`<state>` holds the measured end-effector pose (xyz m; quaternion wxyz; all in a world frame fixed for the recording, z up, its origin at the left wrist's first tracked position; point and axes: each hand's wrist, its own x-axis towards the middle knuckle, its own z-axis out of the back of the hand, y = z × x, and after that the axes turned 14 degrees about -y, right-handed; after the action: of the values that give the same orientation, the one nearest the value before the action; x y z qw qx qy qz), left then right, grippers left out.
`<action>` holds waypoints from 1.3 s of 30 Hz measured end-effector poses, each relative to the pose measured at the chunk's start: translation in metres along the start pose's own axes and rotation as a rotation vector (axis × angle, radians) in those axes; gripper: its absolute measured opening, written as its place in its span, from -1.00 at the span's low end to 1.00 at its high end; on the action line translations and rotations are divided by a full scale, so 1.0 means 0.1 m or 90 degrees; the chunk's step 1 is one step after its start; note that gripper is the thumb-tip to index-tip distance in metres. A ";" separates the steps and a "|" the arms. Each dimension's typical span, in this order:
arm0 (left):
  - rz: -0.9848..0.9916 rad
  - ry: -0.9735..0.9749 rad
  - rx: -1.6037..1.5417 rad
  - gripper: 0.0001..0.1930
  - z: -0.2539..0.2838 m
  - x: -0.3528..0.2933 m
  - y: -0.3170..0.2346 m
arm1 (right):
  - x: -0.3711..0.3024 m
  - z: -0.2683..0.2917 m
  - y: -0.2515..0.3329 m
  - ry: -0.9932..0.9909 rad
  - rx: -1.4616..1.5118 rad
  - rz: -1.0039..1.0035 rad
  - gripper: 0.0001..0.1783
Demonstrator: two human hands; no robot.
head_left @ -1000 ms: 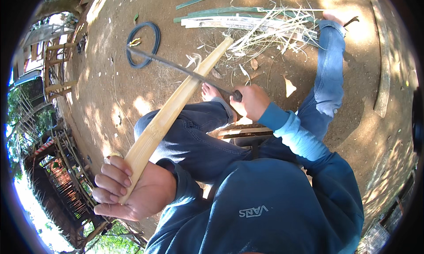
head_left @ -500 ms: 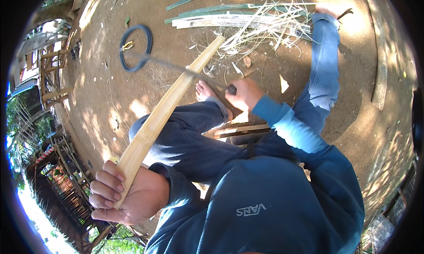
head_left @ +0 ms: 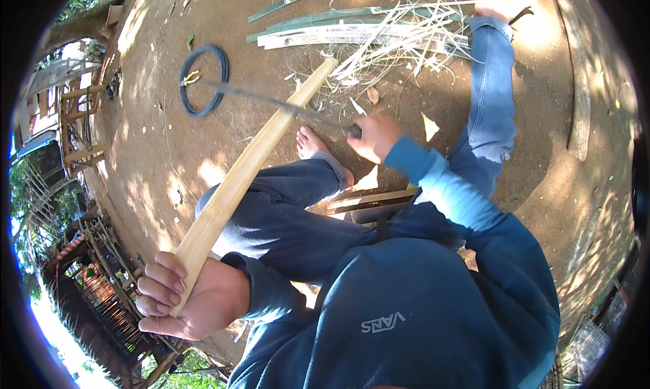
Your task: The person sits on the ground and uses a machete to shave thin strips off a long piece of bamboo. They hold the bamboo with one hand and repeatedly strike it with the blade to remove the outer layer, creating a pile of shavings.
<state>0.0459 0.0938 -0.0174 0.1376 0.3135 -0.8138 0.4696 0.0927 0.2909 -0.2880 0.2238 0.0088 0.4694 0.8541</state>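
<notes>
My left hand (head_left: 196,297) is closed round the near end of a long, pale split-bamboo strip (head_left: 233,184). The strip slants up and to the right over my bent left leg, narrowing to its far tip. In my right hand (head_left: 377,138) is the dark handle of a long, thin-bladed knife (head_left: 261,99). Its blade lies across the strip's upper part, touching it or just above it, and points left. Both hands are closed; the fingers of the right one partly hide the handle.
Beyond the strip lie a tangle of pale shavings (head_left: 413,40) and several green bamboo slats (head_left: 321,21). A dark coil of hose or cable (head_left: 223,84) rests on the dirt ground to the left. A long wooden pole (head_left: 579,111) lies at the right. Wooden structures (head_left: 84,118) stand at far left.
The knife blade, blurred before, shows more sharply and still crosses the strip at nearly the same place. Both hands keep their holds; the whole view has shifted slightly.
</notes>
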 end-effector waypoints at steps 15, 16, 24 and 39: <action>0.019 0.060 -0.032 -0.61 -0.03 0.09 0.04 | 0.39 -0.09 -0.46 -0.040 -0.057 -0.115 -0.72; 0.011 0.053 -0.025 -0.61 -0.02 0.10 0.05 | 0.34 -0.10 -0.39 -0.036 -0.063 -0.088 -0.72; 0.006 0.049 0.004 -0.61 -0.04 0.25 0.09 | 0.57 -0.17 -0.91 0.017 -0.117 -0.208 -0.71; 0.048 -0.018 -0.005 -0.60 -0.09 0.54 0.24 | -0.32 0.07 0.79 -0.059 0.220 0.103 -0.73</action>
<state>-0.0114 0.0895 -0.0005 0.1093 0.2885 -0.8290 0.4665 0.0934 0.2479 -0.2145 0.1707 0.1243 0.5962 0.7746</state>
